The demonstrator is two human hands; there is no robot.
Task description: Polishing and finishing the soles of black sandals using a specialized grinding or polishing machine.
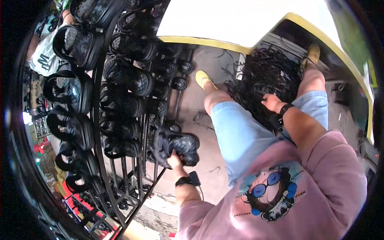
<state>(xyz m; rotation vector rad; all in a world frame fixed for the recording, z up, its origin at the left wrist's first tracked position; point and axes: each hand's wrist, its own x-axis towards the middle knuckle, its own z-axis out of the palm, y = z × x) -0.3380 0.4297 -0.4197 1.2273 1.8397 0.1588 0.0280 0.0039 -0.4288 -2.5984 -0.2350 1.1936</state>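
Concrete floor (pixel 200 108), head view | black clog (pixel 178 146) is gripped by left hand (pixel 175 161) beside rack (pixel 120 120) of clogs | right hand (pixel 273 102) is sunk in black strap pile (pixel 266 76), finger spread cannot be told | risk: rack snagged, clogs knocked off; straps tangled | rack's lower part is blurred at the rim

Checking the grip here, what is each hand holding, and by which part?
Left hand grips a black shoe by its lower edge. Right hand rests in the black strap pile; grasp unclear.
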